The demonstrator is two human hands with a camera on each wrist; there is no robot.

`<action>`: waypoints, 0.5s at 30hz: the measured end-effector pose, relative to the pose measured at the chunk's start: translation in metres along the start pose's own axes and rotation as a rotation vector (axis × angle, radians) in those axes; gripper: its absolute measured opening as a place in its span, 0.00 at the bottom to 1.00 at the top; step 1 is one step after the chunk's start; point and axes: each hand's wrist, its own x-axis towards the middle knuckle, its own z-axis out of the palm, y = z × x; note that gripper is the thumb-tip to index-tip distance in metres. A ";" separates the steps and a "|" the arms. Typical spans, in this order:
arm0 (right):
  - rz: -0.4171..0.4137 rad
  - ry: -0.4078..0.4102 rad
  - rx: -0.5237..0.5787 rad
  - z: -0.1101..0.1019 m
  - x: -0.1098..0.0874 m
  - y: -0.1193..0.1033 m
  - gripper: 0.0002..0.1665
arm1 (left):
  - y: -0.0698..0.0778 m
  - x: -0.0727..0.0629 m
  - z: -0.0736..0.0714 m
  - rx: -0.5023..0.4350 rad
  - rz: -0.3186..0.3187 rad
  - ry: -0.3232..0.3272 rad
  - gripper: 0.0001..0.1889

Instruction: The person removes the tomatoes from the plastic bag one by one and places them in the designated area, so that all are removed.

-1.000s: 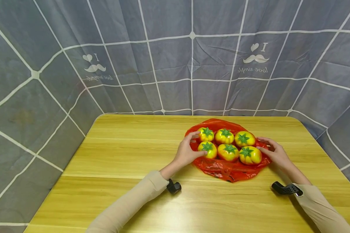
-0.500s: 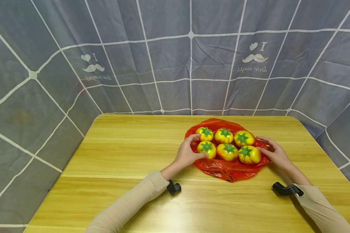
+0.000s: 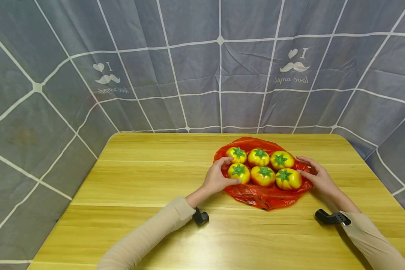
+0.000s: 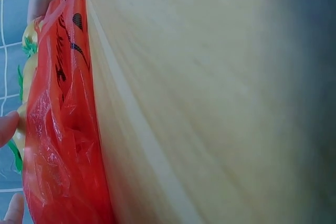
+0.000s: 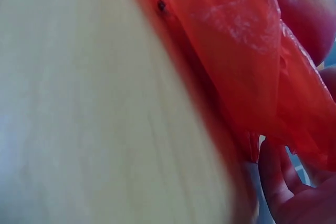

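Observation:
Several yellow-and-red tomatoes with green leafy tops sit in two rows on an open red plastic bag point(image 3: 266, 196). My left hand point(image 3: 216, 177) cups the left end, its thumb low on the front-left tomato point(image 3: 239, 171) and its bent fingers at the back-left tomato point(image 3: 236, 154). On the other side, my right hand point(image 3: 318, 180) holds the bag's right edge beside the front-right tomato point(image 3: 288, 179). The right wrist view shows red film point(image 5: 304, 98) between that hand's thumb and curled fingers point(image 5: 273, 169). In the left wrist view the thumb point(image 4: 7, 127) touches a tomato.
The wooden table point(image 3: 148, 172) carries the bag right of its middle, towards the back. A grey curtain point(image 3: 195, 67) with white grid lines hangs behind and on both sides. Each wrist wears a black strap point(image 3: 200, 216) with a small camera.
Both hands stay at the bag's two ends, and the tomatoes keep their rows. The whole view shifts a little, with hardly any movement of the things themselves.

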 end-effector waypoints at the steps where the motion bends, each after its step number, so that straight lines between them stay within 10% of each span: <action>1: 0.008 0.002 0.000 0.000 0.001 0.000 0.26 | 0.000 0.000 0.000 0.004 0.001 -0.002 0.37; 15: -0.101 0.027 -0.036 -0.002 0.009 0.000 0.32 | -0.002 0.002 0.002 0.039 0.004 -0.016 0.37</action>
